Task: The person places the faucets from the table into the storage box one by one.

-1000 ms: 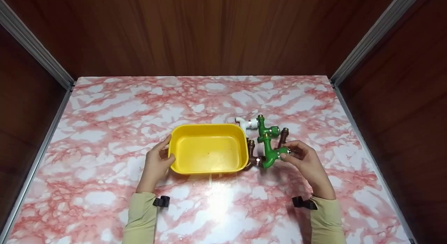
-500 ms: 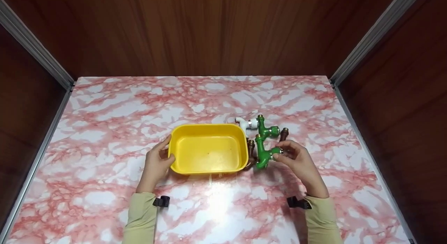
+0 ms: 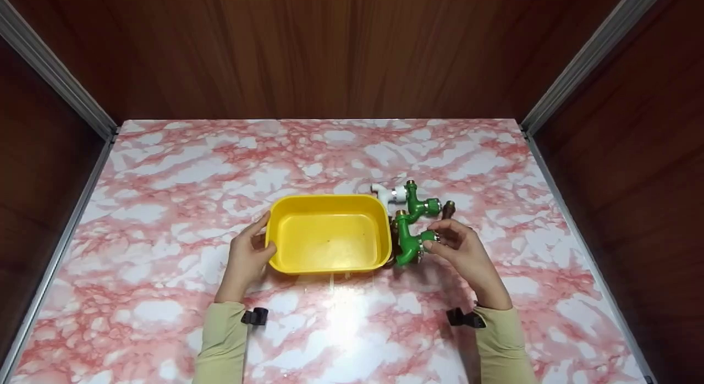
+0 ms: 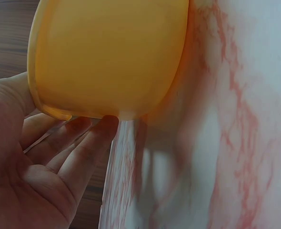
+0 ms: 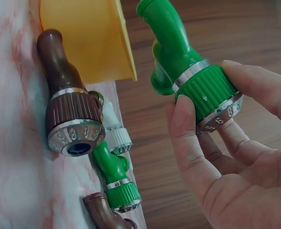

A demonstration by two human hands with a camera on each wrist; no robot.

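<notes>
A yellow plastic tub stands on the table, with nothing inside it. My left hand holds its left end, thumb at the rim and fingers against the outer wall. At the tub's right end, my right hand pinches a green tap by its ribbed knob. The right wrist view shows this tap raised off the table, its knob between thumb and fingers. A brown tap lies below it, mostly hidden in the head view.
Behind the held tap lie a white tap touching the tub's corner area, a second green tap and another brown tap, partly covered by my right hand. Wooden panels enclose the red-and-white marbled table at back and sides.
My right hand has moved left with the green tap, bringing it close to the tub's right wall and over the brown tap. The left hand and the tub have stayed in place.
</notes>
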